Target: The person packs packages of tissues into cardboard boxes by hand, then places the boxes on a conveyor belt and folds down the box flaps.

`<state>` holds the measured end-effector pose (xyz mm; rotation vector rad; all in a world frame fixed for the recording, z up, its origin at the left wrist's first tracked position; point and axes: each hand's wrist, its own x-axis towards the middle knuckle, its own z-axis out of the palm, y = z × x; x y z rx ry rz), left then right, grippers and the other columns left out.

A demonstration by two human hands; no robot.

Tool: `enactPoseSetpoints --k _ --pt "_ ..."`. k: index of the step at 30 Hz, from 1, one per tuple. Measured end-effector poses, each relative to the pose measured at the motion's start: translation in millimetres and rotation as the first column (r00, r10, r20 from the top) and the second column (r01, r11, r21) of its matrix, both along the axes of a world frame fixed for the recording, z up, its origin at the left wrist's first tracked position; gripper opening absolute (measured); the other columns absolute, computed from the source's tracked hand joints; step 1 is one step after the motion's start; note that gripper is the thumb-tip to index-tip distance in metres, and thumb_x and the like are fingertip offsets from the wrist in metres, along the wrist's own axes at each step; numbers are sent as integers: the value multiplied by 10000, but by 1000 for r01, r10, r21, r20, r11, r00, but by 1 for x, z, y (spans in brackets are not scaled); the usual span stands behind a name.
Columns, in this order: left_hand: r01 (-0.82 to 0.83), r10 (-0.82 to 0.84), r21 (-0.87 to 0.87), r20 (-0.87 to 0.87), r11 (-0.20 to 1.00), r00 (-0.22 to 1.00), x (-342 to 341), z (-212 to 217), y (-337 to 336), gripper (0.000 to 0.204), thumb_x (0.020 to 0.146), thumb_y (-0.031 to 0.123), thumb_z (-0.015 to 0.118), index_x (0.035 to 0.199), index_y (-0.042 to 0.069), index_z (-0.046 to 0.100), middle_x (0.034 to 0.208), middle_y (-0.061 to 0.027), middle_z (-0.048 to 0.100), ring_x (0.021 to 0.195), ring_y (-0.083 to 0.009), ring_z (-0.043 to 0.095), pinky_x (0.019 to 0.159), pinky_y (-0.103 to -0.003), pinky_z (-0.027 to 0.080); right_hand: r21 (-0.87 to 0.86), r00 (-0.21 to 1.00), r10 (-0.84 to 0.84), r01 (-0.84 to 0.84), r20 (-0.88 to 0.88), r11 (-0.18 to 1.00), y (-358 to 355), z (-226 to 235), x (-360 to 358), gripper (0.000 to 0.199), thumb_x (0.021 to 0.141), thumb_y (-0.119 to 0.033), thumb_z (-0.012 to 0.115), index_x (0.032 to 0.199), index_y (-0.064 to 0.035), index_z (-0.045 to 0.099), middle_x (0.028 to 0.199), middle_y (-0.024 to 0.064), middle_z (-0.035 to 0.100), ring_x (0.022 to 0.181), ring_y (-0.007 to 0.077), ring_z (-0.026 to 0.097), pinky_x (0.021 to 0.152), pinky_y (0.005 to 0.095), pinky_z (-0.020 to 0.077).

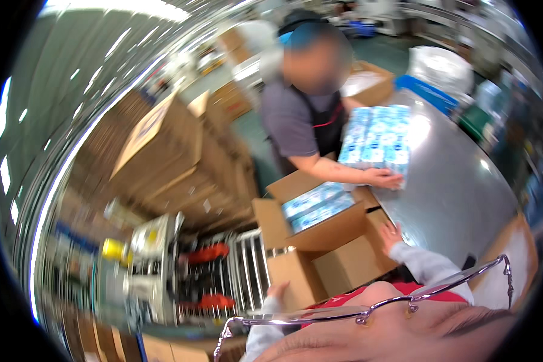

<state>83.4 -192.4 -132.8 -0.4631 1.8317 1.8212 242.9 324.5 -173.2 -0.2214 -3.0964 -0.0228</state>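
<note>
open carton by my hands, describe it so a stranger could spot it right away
Start at the steel table and go to its left edge. The open carton sits there, flaps up, between the left hand and right hand. Unlike neighbouring cartons, it shows blue-and-white packs inside.

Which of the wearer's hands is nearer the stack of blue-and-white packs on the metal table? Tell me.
Right. The right hand rests on the open carton's flap just below the stack of blue-and-white packs; the left hand is lower, on the carton's near-left side.

open brown cardboard box (320, 226), centre, holds blue-white wrapped packs (315, 207) | blue-white plastic multipack (377, 142) upright on grey metal surface (458, 193), just right of box | stacked flat brown cartons (175, 163) left, blurred
</note>
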Motion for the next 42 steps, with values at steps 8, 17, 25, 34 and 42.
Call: enactPoseSetpoints --k 8,17,25,34,42 --pt "-76 -403 -971 -164 225 900 44 103 135 1096 672 363 888 1488 -15 261 1442 -240 450 1273 -356 500 1063 -479 409 -243 987 -11 -28 -160 970 58 24 61 902 709 -451 671 1467 -39 409 1586 199 233 1492 447 47 1154 701 -38" --pt "955 -345 297 -895 10 282 165 420 437 504 676 600 819 703 139 618 881 -52 673 1000 -292 608 1000 -484 392 -339 985 48 -103 -166 935 79 15 62 967 738 -495 702 1507 -39 332 1623 174 163 1503 433 15 1147 701 -59" --pt "795 -715 451 -699 -405 32 190 412 538 372 688 328 888 742 97 602 899 -44 615 941 -244 586 877 -386 447 -465 986 -20 -61 -167 883 83 20 70 963 774 -501 704 1517 -35 306 1613 139 218 1510 381 61 1182 638 -42" --pt "989 -863 -30 -493 145 111 189 307 575 99 995 91 554 1029 10 601 983 -61 586 948 -161 573 877 -292 451 -301 717 -207 -3 -665 954 278 103 10 359 897 -260 620 1221 -108 643 1338 144 568 1340 368 430 1139 600 246" --pt "765 -966 -603 -242 225 93 132 197 570 532 852 228 750 1293 41 517 1252 -158 591 1211 -308 531 1026 -406 425 -114 778 -603 592 -179 798 461 162 -42 766 918 -732 344 1494 -232 427 1612 52 279 1512 328 117 1130 699 -69"
